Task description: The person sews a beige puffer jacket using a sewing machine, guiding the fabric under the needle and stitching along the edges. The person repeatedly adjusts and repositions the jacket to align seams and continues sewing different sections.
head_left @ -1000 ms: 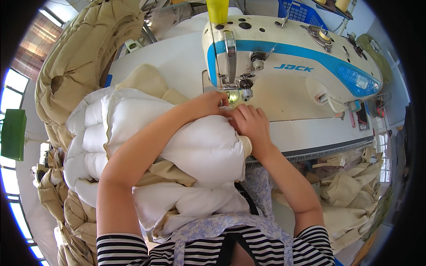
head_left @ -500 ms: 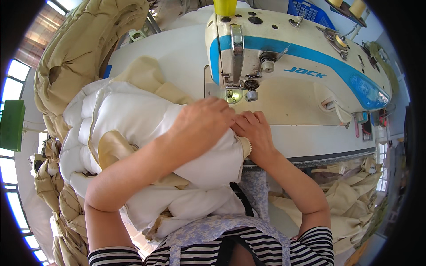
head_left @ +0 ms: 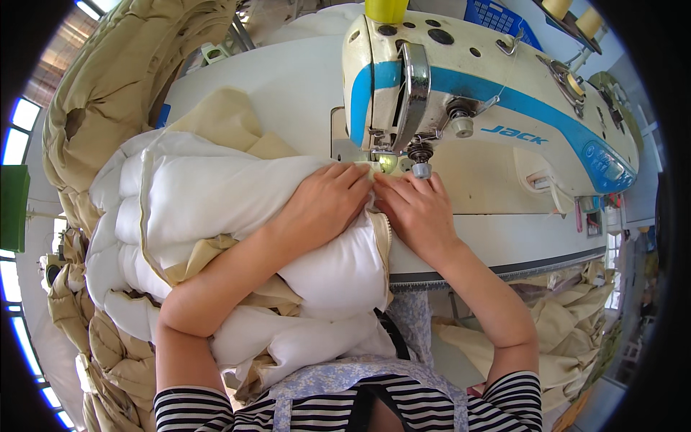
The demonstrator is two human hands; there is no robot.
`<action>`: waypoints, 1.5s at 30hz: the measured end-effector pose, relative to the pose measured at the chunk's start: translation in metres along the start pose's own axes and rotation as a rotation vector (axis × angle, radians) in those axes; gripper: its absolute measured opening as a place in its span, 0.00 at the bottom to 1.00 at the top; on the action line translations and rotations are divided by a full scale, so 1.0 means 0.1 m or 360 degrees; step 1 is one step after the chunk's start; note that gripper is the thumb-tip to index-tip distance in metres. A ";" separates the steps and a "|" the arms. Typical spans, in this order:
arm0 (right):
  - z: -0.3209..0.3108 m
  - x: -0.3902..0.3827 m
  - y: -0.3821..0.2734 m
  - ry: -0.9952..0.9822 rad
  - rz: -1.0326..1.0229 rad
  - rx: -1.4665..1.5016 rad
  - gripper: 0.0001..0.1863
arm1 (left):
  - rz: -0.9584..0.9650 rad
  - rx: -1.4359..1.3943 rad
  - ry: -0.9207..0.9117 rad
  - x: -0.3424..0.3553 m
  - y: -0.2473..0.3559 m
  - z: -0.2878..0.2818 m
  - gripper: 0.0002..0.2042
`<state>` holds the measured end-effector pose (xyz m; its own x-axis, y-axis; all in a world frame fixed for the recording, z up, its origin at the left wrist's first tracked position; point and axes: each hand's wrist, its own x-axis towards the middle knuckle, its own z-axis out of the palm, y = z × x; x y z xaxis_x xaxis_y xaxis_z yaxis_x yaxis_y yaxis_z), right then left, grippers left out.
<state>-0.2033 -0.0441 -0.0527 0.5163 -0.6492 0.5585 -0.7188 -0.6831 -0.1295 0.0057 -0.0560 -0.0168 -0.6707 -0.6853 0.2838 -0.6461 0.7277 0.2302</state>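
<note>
My left hand (head_left: 327, 201) lies on the white quilted padded garment (head_left: 201, 187), fingers curled and closed on its far edge just left of the machine's lit needle area (head_left: 384, 163). Beside it, my right hand (head_left: 419, 214) grips the same edge, fingertips close to the presser foot. A cream zipper (head_left: 386, 255) runs down the garment's right edge below my hands. Beige fabric (head_left: 223, 115) lies under the garment and shows in folds across it. The white and blue sewing machine (head_left: 461, 79) stands over the bed at the upper right.
Piled beige puffy garments (head_left: 90, 93) stand at the left. A yellow cup (head_left: 385, 9) sits atop the machine, with a blue basket (head_left: 497, 18) behind. Thread cones (head_left: 586, 25) stand at upper right. Beige cloth (head_left: 547, 317) lies below the table's ruler edge (head_left: 504, 268).
My left hand, lifted and blurred half a second ago, has settled onto the garment's edge beside my right hand. The garment's zipper edge has shifted left, and the machine appears further right in view.
</note>
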 end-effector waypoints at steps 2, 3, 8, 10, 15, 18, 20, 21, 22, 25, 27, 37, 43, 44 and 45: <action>0.01 0.01 0.02 0.0001 0.0013 -0.0024 0.14 | 0.0021 -0.0033 -0.0007 0.03 -0.05 0.00 0.13; 0.01 0.02 0.02 0.0009 0.0018 -0.0028 0.14 | 0.0026 -0.0053 -0.0012 0.04 -0.07 0.00 0.13; 0.03 0.03 0.04 -0.0044 0.0082 -0.0033 0.16 | 0.0084 -0.0079 0.0005 0.08 -0.16 0.01 0.13; 0.03 0.04 0.04 -0.0031 0.0091 -0.0025 0.17 | 0.0078 -0.0107 -0.0018 0.09 -0.19 0.01 0.13; 0.05 0.07 0.04 0.0065 0.0076 0.0010 0.18 | 0.0196 -0.0105 0.0124 0.10 -0.26 0.02 0.11; 0.04 0.07 0.03 0.0022 0.0109 0.0005 0.17 | 0.0248 -0.0124 0.0154 0.08 -0.29 0.02 0.11; 0.03 0.08 0.02 0.0030 0.0100 0.0013 0.18 | 0.0233 -0.0160 0.0088 0.06 -0.32 0.00 0.14; 0.03 0.09 0.02 0.0050 0.0091 0.0027 0.18 | 0.0203 -0.0188 0.0032 0.05 -0.34 -0.01 0.16; 0.03 0.09 0.02 -0.0002 0.0116 0.0016 0.18 | 0.0176 -0.0215 -0.0025 0.05 -0.35 -0.02 0.18; 0.03 0.11 0.00 -0.0062 0.0169 0.0001 0.19 | 0.0140 -0.0172 -0.0108 0.05 -0.36 -0.05 0.19; 0.02 0.11 -0.01 -0.0081 0.0143 -0.0006 0.20 | 0.0196 -0.0106 -0.0098 0.05 -0.35 -0.06 0.20; 0.01 0.11 -0.01 -0.0048 0.0113 0.0000 0.20 | 0.0236 -0.0058 -0.0152 0.06 -0.34 -0.09 0.20; 0.05 0.11 0.01 -0.0048 0.0170 -0.0066 0.20 | 0.0239 -0.0069 -0.0118 0.11 -0.42 -0.05 0.20; 0.06 0.10 0.01 -0.0031 0.0158 -0.0075 0.19 | 0.0228 -0.0073 -0.0145 0.12 -0.44 -0.05 0.20; 0.08 0.11 0.03 -0.0011 0.0159 -0.0076 0.19 | 0.0217 -0.0075 -0.0171 0.13 -0.45 -0.05 0.19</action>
<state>-0.1960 -0.0556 -0.0533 0.4440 -0.7157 0.5391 -0.7883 -0.5980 -0.1448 0.0279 -0.0977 -0.0184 -0.7876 -0.5775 0.2147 -0.5304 0.8129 0.2408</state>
